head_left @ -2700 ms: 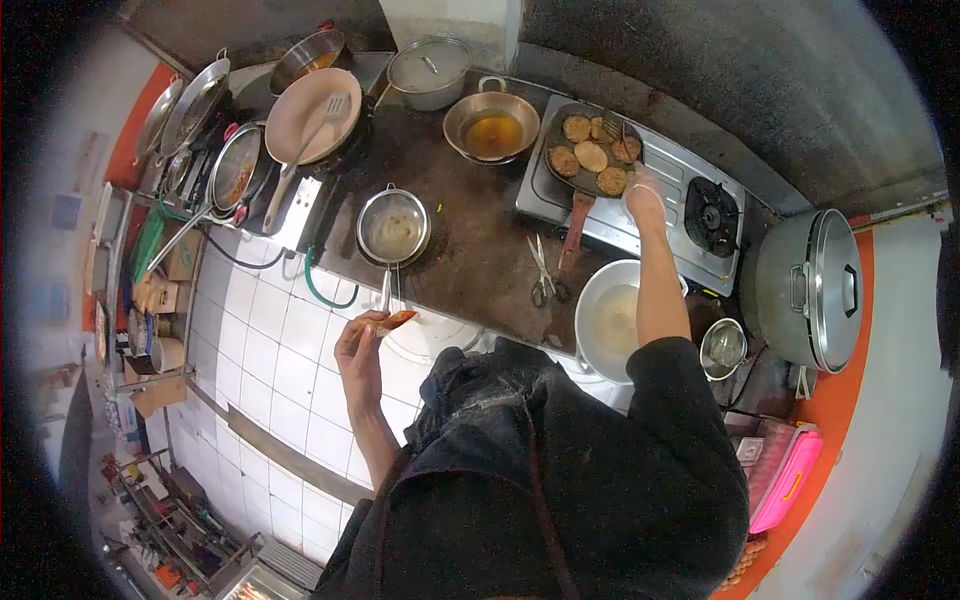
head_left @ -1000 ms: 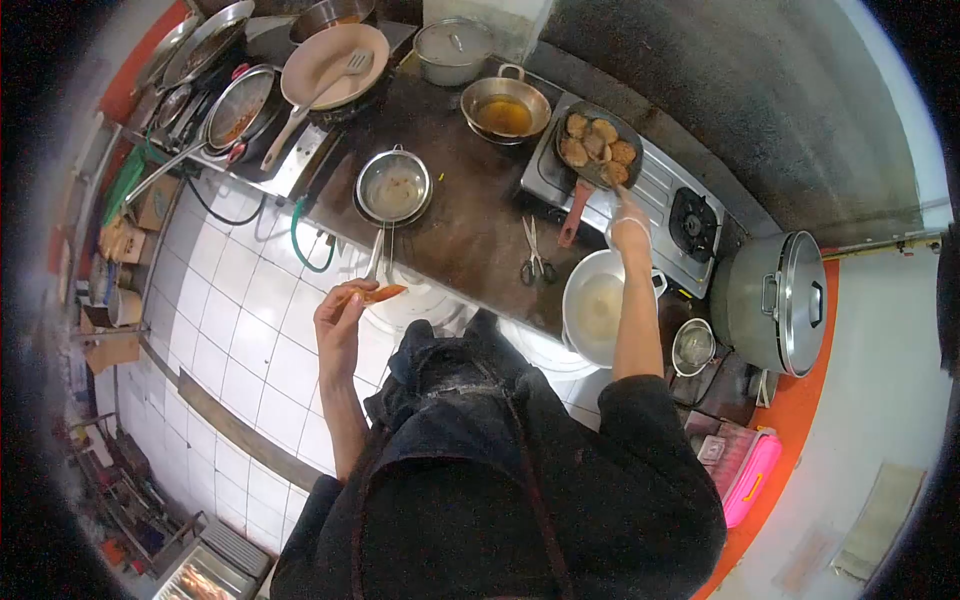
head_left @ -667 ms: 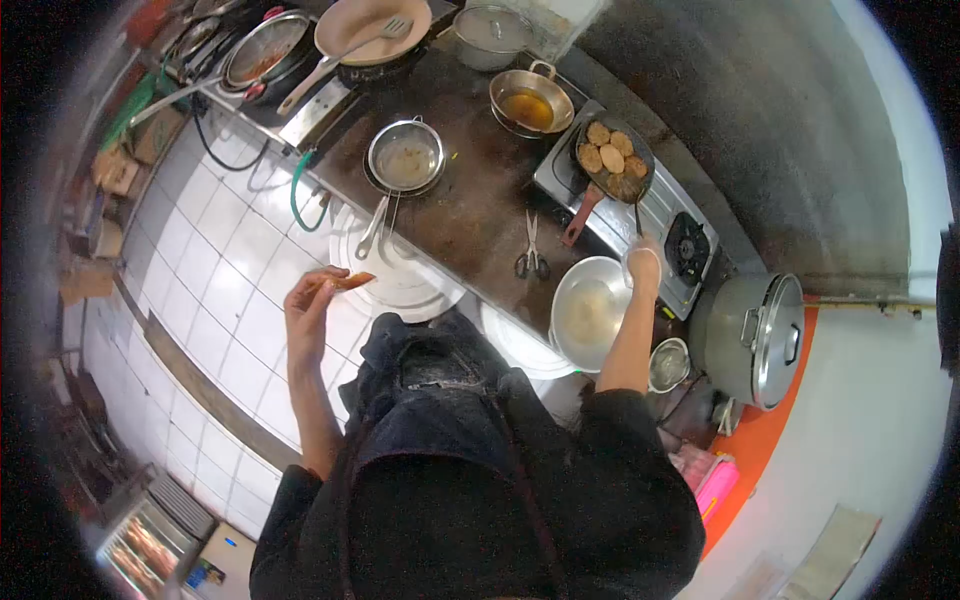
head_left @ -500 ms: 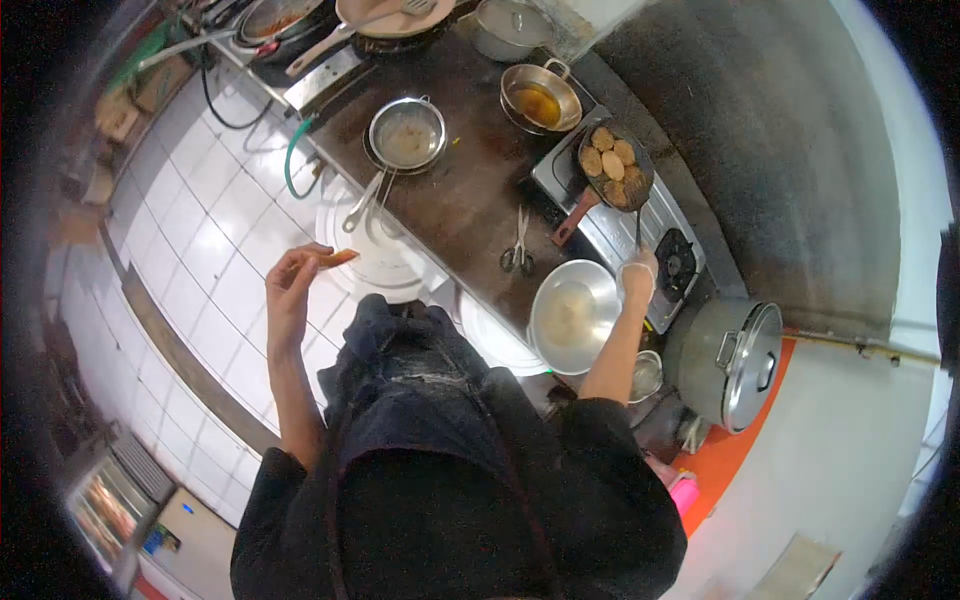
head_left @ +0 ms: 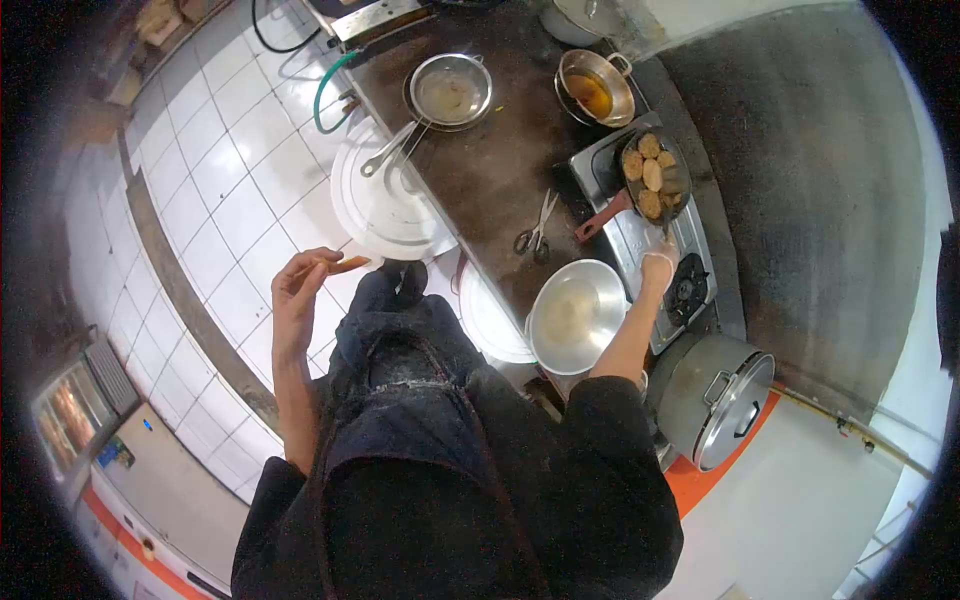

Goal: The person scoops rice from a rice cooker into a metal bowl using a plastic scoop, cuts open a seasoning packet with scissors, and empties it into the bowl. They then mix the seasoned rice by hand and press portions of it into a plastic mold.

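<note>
My left hand (head_left: 303, 282), raised over the tiled floor, pinches a small orange-brown strip (head_left: 350, 264) of what may be food. My right hand (head_left: 657, 270) reaches across the stove and is wrapped round the handle of a spatula (head_left: 677, 180), whose blade lies in the right part of the frying pan. Several browned round patties (head_left: 652, 176) fill this dark frying pan (head_left: 628, 200), which sits on the far burner. Below my right forearm stands a metal bowl (head_left: 600, 335) with cloudy, pale liquid inside.
Scissors (head_left: 535, 240) lie on the dark counter (head_left: 480, 180). A strainer (head_left: 451, 92) stands at the counter's left edge, a small pan with amber liquid (head_left: 592, 95) behind. A large lidded pot (head_left: 715, 400) stands right of the bowl. White lids (head_left: 375, 200) are below the counter edge.
My view has shifted, and the counter things sit further right. My right hand has moved the spatula slightly within the pan. The left hand still pinches the orange-brown strip.
</note>
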{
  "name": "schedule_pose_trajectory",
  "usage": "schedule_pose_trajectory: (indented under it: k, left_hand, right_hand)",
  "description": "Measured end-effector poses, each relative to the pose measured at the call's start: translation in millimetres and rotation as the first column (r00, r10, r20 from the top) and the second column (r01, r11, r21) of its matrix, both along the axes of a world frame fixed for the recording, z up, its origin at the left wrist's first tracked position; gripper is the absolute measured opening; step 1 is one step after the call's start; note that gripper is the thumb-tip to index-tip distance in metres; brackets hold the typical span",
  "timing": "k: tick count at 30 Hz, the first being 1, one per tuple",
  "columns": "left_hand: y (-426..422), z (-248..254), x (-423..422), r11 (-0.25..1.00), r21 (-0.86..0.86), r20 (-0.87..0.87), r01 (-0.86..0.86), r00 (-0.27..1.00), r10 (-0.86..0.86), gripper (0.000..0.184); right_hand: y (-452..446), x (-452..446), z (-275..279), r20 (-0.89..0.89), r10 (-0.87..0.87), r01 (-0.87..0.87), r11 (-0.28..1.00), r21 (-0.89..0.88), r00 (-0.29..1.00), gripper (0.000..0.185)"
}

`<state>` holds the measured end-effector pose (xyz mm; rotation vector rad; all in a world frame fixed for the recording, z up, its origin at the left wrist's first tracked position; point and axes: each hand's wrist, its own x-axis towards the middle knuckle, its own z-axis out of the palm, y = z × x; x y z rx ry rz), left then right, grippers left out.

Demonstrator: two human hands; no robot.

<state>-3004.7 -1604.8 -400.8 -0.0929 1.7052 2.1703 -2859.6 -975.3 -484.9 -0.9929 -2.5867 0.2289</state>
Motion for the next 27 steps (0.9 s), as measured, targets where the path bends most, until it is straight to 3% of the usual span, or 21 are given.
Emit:
schedule_pose_trajectory:
  k: [1, 2, 4, 5, 6, 7, 9, 10, 11, 13, 17, 19, 20, 23, 25, 27]
  left_hand:
    - [-5, 0, 5, 1.0, -0.002, 0.01, -0.017, 1.0, 0.017, 0.015]
    - [-8, -1, 6, 0.999, -0.014, 0.005, -0.035, 0.999, 0.035, 0.015]
    - [-14, 0, 5, 0.998, -0.024, -0.016, -0.064, 0.998, 0.063, 0.016]
    - [-17, -1, 4, 0.996, -0.023, -0.009, -0.08, 0.997, 0.08, 0.016]
    - [-18, -1, 3, 0.995, -0.042, -0.009, -0.085, 0.996, 0.085, 0.017]
    - [-18, 0, 3, 0.994, -0.059, -0.006, -0.09, 0.996, 0.09, 0.018]
    - [-18, 2, 5, 0.993, -0.045, 0.013, -0.106, 0.994, 0.107, 0.018]
    - [-18, 3, 4, 0.994, -0.048, 0.001, -0.101, 0.995, 0.101, 0.018]
    - [-20, 4, 3, 0.994, -0.053, -0.017, -0.092, 0.996, 0.091, 0.018]
    - [-19, 9, 3, 0.995, -0.004, -0.002, -0.104, 0.995, 0.104, 0.017]
    - [-19, 18, -9, 0.999, 0.021, -0.023, -0.044, 0.999, 0.044, 0.015]
    - [-21, 21, -21, 0.999, 0.043, -0.031, 0.022, 0.999, -0.021, 0.014]
    - [-21, 21, -29, 0.996, 0.06, -0.038, 0.066, 0.997, -0.064, 0.014]
    - [-26, 25, -52, 0.971, 0.108, -0.06, 0.213, 0.976, -0.208, 0.014]
    - [-33, 18, -68, 0.94, 0.149, -0.079, 0.306, 0.952, -0.297, 0.014]
    - [-41, 21, -82, 0.902, 0.118, -0.11, 0.415, 0.908, -0.404, 0.012]
  right_hand:
    - [7, 7, -13, 0.01, 0.017, -0.017, 1.0, -0.002, 1.0, 0.034]
    - [17, 9, -30, -0.23, 0.072, -0.106, 0.985, -0.138, 0.97, 0.028]
    - [10, -17, -21, -0.46, 0.104, -0.242, 0.937, -0.251, 0.882, 0.022]
    - [-14, -39, 11, -0.466, -0.35, -0.098, 0.707, -0.701, 0.812, 0.016]
    - [-28, -52, 32, -0.224, -0.716, -0.051, 0.256, -0.965, 0.661, 0.014]
    - [-16, -51, 21, -0.22, -0.705, -0.043, 0.26, -0.965, 0.674, 0.014]
    - [-5, -55, 8, -0.188, -0.614, -0.325, -0.119, -0.938, 0.767, 0.02]
    - [-11, -60, 5, -0.093, -0.734, -0.297, -0.153, -0.943, 0.673, 0.023]
    - [-20, -59, 3, -0.09, -0.732, -0.293, -0.155, -0.943, 0.676, 0.023]
    - [-41, -54, 3, -0.209, -0.653, -0.235, 0.048, -0.971, 0.728, 0.02]
    - [-69, -32, -7, -0.131, -0.816, -0.137, 0.063, -0.988, 0.564, 0.023]
    - [-80, -10, -17, -0.026, -0.801, -0.153, -0.082, -0.985, 0.598, 0.022]
    - [-107, -4, -13, -0.171, -0.836, -0.143, 0.113, -0.983, 0.52, 0.025]
    - [-160, 36, -22, -0.172, -0.859, -0.033, 0.178, -0.983, 0.482, 0.027]
    - [-232, 48, -8, -0.186, -0.903, -0.038, 0.186, -0.982, 0.388, 0.028]
    - [-307, 69, -19, -0.227, -0.894, 0.134, 0.297, -0.945, 0.386, 0.033]
